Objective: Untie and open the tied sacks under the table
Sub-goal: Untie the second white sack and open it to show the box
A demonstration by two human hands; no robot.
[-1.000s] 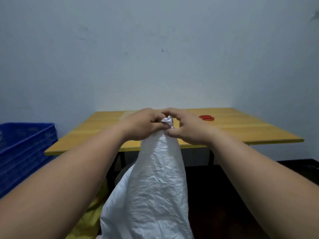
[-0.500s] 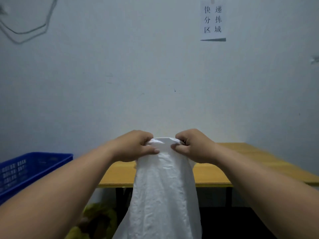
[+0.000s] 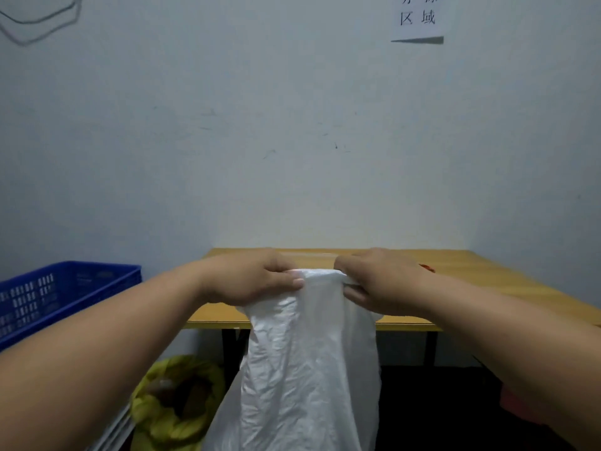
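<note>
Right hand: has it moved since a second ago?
Yes. The right hand has drawn away from the left hand, rightward along the table edge, stretching the white sack mouth wider between them.

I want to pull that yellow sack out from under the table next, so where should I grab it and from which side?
Probably the rolled rim of the yellow sack, from above on its near, camera-facing edge. Its mouth gapes upward and the thick rolled lip gives fingers something to curl around. The white sack hangs to its right and the table stands behind.
</note>
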